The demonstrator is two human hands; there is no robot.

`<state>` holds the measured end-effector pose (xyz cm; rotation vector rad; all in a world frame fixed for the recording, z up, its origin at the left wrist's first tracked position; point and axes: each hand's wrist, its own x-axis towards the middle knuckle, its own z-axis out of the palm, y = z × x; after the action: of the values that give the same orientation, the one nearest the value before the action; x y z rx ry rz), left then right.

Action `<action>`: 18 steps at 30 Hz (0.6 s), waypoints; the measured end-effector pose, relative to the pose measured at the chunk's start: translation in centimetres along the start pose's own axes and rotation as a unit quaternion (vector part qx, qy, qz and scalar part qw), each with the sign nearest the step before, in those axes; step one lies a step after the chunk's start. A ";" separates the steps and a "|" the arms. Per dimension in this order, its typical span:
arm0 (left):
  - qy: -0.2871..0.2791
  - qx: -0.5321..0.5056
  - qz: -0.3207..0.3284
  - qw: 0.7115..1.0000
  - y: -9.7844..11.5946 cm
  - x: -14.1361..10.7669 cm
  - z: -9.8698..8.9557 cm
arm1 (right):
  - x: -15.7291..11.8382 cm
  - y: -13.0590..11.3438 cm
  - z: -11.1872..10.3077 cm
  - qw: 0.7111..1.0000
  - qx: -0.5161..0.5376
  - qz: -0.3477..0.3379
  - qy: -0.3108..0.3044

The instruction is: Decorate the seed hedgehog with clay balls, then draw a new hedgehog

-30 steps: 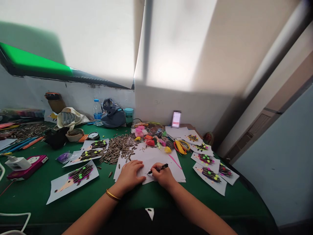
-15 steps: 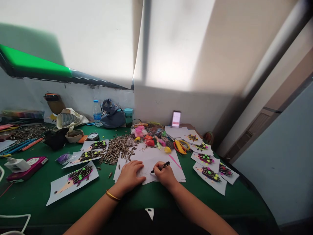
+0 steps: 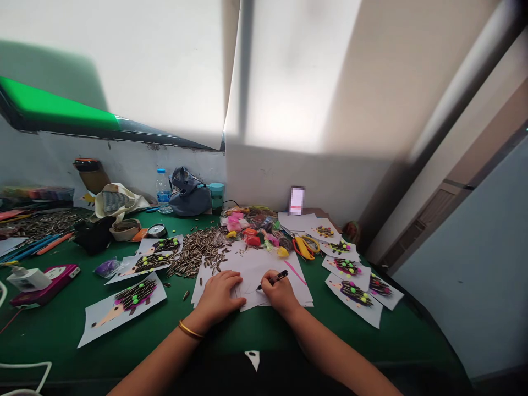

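My right hand (image 3: 279, 292) is closed around a black pen (image 3: 274, 280), its tip at the surface of a white sheet of paper (image 3: 264, 265). Faint drawn lines show on the sheet just left of the tip. My left hand (image 3: 220, 291) lies flat on the left part of the paper, fingers stretched, with a gold bracelet on the wrist. Striped sunflower seeds (image 3: 200, 250) are heaped beside the paper's upper left, some lying on it. Bags of coloured modelling clay (image 3: 256, 234) rest along its far edge. A pink stroke marks the paper's right side.
Hedgehog cards made with seeds lie at the left (image 3: 124, 308) and at the right (image 3: 350, 297). Yellow-handled scissors (image 3: 304, 247) are right of the clay. A phone (image 3: 296, 200) leans on the wall. A bottle (image 3: 163, 192), a blue bag (image 3: 190, 195) and a pink power strip (image 3: 47, 286) stand leftward.
My right hand and the pen have shifted slightly to the right, and the pen tip sits a little higher on the paper. My left hand stays in place.
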<state>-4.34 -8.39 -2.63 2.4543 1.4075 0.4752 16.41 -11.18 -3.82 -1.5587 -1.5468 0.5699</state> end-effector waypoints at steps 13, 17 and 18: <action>-0.002 -0.006 0.000 1.000 0.1 -0.1 -0.1 | 0.2 0.1 -0.3 0.999 0.025 -0.012 0.020; 0.001 -0.007 0.001 1.000 0.0 0.0 -0.1 | 0.2 -0.2 -0.6 0.999 0.040 -0.025 0.023; 0.001 -0.008 0.002 1.000 0.0 0.0 0.0 | 0.1 -0.2 -0.6 0.999 0.039 -0.025 0.017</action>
<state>-4.38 -8.43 -2.60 2.4443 1.3951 0.4870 16.77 -11.22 -3.27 -1.4588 -1.5164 0.5667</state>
